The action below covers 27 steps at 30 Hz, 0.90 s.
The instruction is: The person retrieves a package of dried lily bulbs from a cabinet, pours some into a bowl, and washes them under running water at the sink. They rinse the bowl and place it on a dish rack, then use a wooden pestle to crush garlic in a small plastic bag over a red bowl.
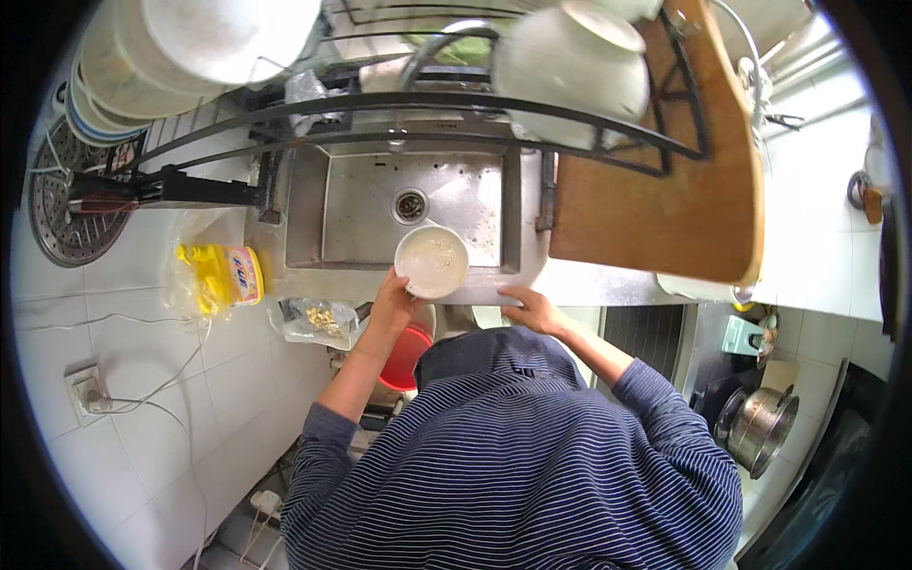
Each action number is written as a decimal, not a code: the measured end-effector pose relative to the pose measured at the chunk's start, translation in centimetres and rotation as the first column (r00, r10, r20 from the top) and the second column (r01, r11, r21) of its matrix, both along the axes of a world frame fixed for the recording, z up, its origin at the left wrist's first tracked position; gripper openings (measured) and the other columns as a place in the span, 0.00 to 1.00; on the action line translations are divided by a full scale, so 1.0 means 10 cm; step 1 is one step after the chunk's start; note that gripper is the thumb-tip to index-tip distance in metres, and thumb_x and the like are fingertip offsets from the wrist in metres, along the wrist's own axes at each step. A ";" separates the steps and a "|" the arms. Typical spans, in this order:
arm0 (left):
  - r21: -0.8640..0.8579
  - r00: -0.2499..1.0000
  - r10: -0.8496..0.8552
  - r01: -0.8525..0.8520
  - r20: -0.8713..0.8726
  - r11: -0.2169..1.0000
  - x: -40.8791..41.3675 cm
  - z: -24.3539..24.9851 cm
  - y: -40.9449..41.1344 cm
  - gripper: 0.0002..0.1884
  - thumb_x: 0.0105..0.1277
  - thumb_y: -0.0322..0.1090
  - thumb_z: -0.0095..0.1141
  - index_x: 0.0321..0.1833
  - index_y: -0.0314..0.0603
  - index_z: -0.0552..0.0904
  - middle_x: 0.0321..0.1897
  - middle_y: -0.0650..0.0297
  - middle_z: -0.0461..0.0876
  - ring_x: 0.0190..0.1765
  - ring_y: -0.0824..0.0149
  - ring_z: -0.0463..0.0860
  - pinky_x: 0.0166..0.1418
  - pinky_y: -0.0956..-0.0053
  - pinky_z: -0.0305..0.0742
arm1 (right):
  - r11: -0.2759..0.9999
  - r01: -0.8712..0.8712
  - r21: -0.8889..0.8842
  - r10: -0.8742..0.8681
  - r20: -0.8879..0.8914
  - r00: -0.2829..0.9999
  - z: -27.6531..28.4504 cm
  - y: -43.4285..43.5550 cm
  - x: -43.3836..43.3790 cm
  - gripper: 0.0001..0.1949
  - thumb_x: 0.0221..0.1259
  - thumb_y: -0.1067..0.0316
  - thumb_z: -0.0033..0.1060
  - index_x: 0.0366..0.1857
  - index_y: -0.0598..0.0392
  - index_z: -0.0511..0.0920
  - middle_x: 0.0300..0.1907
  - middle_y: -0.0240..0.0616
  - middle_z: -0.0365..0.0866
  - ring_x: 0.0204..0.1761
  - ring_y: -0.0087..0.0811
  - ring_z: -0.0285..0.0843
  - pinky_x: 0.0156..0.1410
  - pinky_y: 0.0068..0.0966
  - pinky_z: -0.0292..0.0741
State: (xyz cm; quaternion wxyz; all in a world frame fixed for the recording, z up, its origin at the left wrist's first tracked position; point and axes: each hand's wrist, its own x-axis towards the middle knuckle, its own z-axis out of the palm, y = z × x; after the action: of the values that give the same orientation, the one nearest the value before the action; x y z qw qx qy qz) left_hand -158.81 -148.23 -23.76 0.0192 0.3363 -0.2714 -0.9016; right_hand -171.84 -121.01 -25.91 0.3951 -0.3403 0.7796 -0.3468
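My left hand (pixel 394 299) grips the rim of a white bowl (pixel 432 261) and holds it over the near edge of the stainless steel sink (pixel 356 228). A pale residue or cloudy liquid shows inside the bowl; which one, I cannot tell. My right hand (pixel 531 308) is beside the sink's front edge, to the right of the bowl, with its fingers apart and nothing visible in them. The sink's drain (pixel 410 206) lies just beyond the bowl. A faucet (pixel 442 53) shows partly behind the dish rack.
A black metal dish rack (pixel 427 103) spans above the sink, bearing a large white bowl (pixel 570 71) and stacked containers. A wooden cutting board (pixel 662 221) is at the right. A yellow detergent jug (pixel 228 278) stands left; a red bucket (pixel 406 360) is below the counter.
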 end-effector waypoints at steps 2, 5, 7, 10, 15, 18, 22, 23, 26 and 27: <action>0.043 0.997 -0.053 0.055 -0.050 0.998 0.18 0.23 0.24 0.29 0.57 0.32 0.51 0.65 0.43 0.63 0.62 0.57 0.67 0.66 0.56 0.66 0.68 0.54 0.62 | 0.987 -0.030 0.158 0.014 0.098 0.995 0.15 0.42 0.10 0.24 0.60 0.53 0.52 0.55 0.58 0.73 0.56 0.51 0.71 0.58 0.47 0.69 0.64 0.34 0.65; 0.073 0.993 -0.120 0.118 0.022 0.990 0.24 0.58 0.66 0.29 0.58 0.32 0.51 0.65 0.45 0.62 0.60 0.59 0.68 0.63 0.59 0.69 0.62 0.59 0.70 | 0.962 0.158 0.224 -0.195 0.156 0.968 0.06 1.10 0.21 0.23 0.59 0.52 0.53 0.54 0.56 0.75 0.53 0.48 0.74 0.58 0.43 0.71 0.64 0.33 0.66; 0.110 0.985 -0.141 0.131 0.098 0.985 0.23 0.86 0.98 0.30 0.58 0.31 0.49 0.66 0.45 0.61 0.61 0.58 0.67 0.64 0.57 0.67 0.65 0.57 0.66 | 0.935 0.237 0.263 -0.288 0.180 0.940 0.05 1.46 0.20 0.24 0.58 0.52 0.53 0.54 0.55 0.75 0.54 0.47 0.76 0.58 0.42 0.72 0.63 0.33 0.67; 0.124 0.982 -0.170 0.160 0.081 0.979 0.20 1.02 1.48 0.32 0.55 0.31 0.52 0.66 0.38 0.61 0.61 0.54 0.67 0.64 0.54 0.68 0.66 0.55 0.64 | 0.915 0.291 0.279 -0.339 0.139 0.931 0.13 1.90 0.13 0.24 0.57 0.52 0.54 0.55 0.54 0.74 0.54 0.47 0.76 0.58 0.43 0.72 0.62 0.33 0.68; 0.174 0.971 -0.238 0.229 0.033 0.958 -0.17 1.41 2.31 0.34 0.54 0.32 0.55 0.65 0.34 0.61 0.60 0.50 0.68 0.62 0.55 0.70 0.65 0.57 0.67 | 0.875 0.412 0.254 -0.455 0.143 0.879 0.17 2.55 -0.03 0.24 0.58 0.52 0.53 0.55 0.57 0.74 0.54 0.47 0.76 0.57 0.43 0.73 0.62 0.32 0.68; 0.217 0.969 -0.245 0.248 -0.041 0.944 -0.51 1.57 2.72 0.34 0.56 0.32 0.53 0.66 0.32 0.58 0.61 0.50 0.67 0.63 0.56 0.70 0.66 0.59 0.67 | 0.865 0.454 0.215 -0.487 0.137 0.862 0.01 2.97 -0.08 0.24 0.58 0.53 0.53 0.55 0.57 0.74 0.54 0.47 0.76 0.57 0.43 0.73 0.62 0.32 0.68; 0.214 0.950 -0.279 0.304 -0.140 0.928 -1.13 1.84 3.23 0.31 0.58 0.32 0.51 0.65 0.32 0.60 0.58 0.50 0.71 0.59 0.56 0.74 0.62 0.62 0.74 | 0.849 0.482 0.216 -0.503 0.051 0.863 -0.25 3.51 -0.05 0.23 0.59 0.52 0.51 0.53 0.57 0.74 0.54 0.46 0.76 0.57 0.43 0.72 0.62 0.34 0.68; 0.186 0.932 -0.313 0.346 -0.182 0.920 -1.29 1.87 3.32 0.31 0.59 0.33 0.51 0.65 0.32 0.60 0.59 0.49 0.70 0.60 0.55 0.73 0.64 0.61 0.71 | 0.840 0.496 0.218 -0.515 0.036 0.856 -0.32 3.65 -0.03 0.23 0.59 0.52 0.51 0.53 0.57 0.74 0.54 0.46 0.76 0.57 0.43 0.72 0.62 0.34 0.68; 0.142 0.908 -0.323 0.368 -0.266 0.919 -1.78 1.95 3.63 0.32 0.59 0.33 0.52 0.66 0.31 0.59 0.62 0.46 0.67 0.63 0.52 0.69 0.67 0.58 0.67 | 0.786 0.575 0.228 -0.593 0.012 0.805 -0.42 3.97 0.04 0.22 0.59 0.53 0.52 0.52 0.56 0.75 0.53 0.46 0.76 0.57 0.43 0.72 0.62 0.33 0.67; 0.142 0.896 -0.334 0.387 -0.294 0.911 -1.94 1.93 3.69 0.32 0.59 0.32 0.52 0.66 0.30 0.58 0.62 0.46 0.66 0.64 0.52 0.68 0.68 0.57 0.65 | 0.759 0.599 0.253 -0.623 0.016 0.782 -0.43 4.06 0.06 0.22 0.59 0.53 0.52 0.52 0.56 0.76 0.53 0.46 0.76 0.57 0.43 0.72 0.63 0.33 0.66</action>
State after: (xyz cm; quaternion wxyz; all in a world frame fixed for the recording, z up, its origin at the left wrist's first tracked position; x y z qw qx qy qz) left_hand -178.16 -111.32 -4.48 -0.1466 0.1576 -0.2338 -0.9482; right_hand -171.20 -80.40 -30.21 0.3358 -0.0006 0.8624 -0.3787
